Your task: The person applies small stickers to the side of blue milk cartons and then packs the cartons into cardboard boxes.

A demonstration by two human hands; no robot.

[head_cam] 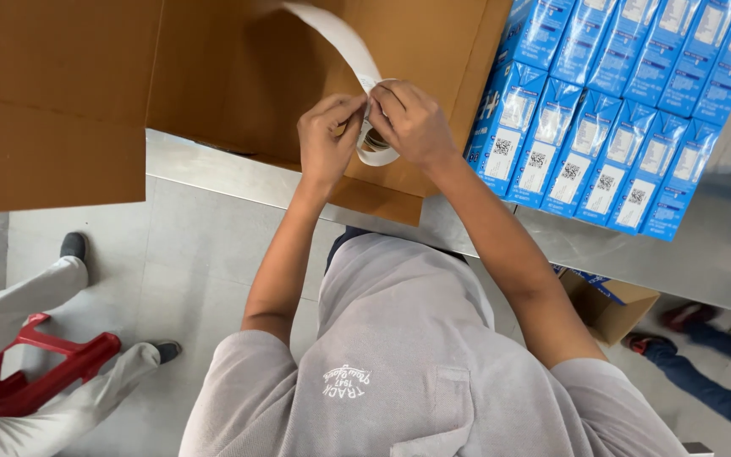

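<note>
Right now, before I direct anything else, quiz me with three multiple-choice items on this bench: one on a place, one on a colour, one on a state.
1. Where do the blue cartons stand relative to the brown cardboard box?
A. On the person's right of it
B. On the person's left of it
C. Inside it

2. What colour is the roll of tape with its trailing strip?
A. Red
B. White
C. Green

3. How is the roll held?
A. Lying alone on the steel table
B. By one hand only
C. Between both hands, over the box

Answers:
1. A, the cartons stand in rows on the table past the box's right edge.
2. B, the roll and the strip curling up from it are white.
3. C, the left hand and right hand both pinch it.
</note>
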